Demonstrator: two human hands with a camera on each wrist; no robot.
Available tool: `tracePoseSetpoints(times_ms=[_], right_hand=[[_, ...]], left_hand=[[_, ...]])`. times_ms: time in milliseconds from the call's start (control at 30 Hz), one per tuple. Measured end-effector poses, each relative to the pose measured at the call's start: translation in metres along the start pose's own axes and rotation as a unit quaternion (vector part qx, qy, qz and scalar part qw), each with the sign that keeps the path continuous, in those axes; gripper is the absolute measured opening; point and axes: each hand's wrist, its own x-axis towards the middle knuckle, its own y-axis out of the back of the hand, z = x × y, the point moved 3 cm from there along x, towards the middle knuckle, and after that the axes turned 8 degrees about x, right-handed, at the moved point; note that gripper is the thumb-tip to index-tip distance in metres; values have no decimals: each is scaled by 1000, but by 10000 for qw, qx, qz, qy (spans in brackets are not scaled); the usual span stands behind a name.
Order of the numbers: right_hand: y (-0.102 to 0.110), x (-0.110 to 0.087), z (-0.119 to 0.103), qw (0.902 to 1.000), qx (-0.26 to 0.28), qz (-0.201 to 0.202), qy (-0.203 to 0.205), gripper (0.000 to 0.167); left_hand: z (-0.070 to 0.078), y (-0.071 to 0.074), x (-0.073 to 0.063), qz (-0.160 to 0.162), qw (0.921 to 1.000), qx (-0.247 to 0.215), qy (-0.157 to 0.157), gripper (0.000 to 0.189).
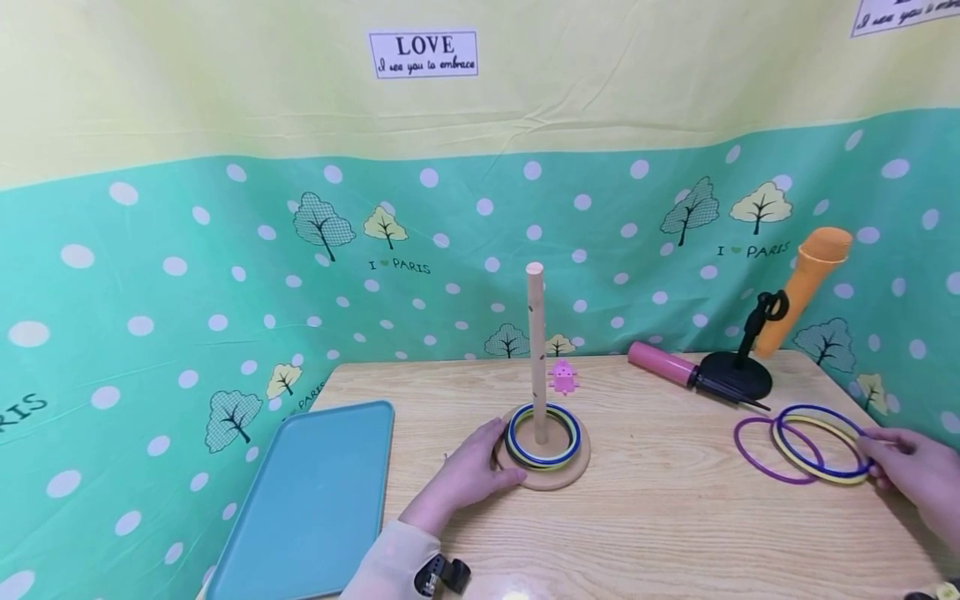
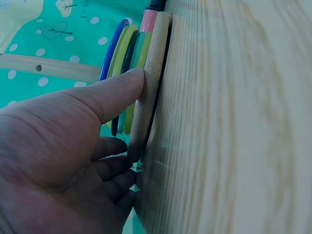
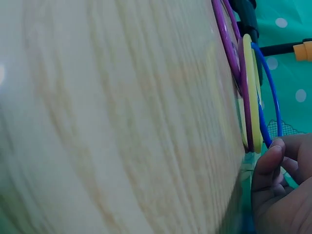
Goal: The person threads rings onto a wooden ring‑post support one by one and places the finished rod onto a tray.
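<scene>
Where the head view's bottom right corner cuts it off, I cannot identify a small dark-and-pale object. I see the left hand spread against the wooden base, thumb and fingers apart at its rim; in the wrist view the thumb hides part of the stacked rings around the post. I have the right hand, cropped by the frame, pinching the blue ring above the yellow ring; the purple ring overlaps both. Behind, the pink pump partly covers the microphone stand.
</scene>
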Motion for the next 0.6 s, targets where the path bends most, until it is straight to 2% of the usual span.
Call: tracePoseSetpoints(times_ms=[133, 300, 600], right_hand=[[1, -4, -7, 9999, -62, 82, 108, 52], [2, -3, -16, 9986, -31, 129, 508, 53], [1, -15, -41, 9972, -6, -38, 748, 52]], left_hand=[[0, 0, -1, -5, 10000, -33, 21, 93], [1, 1, -1, -6, 10000, -61, 20, 93], [0, 0, -1, -14, 10000, -83, 15, 94]])
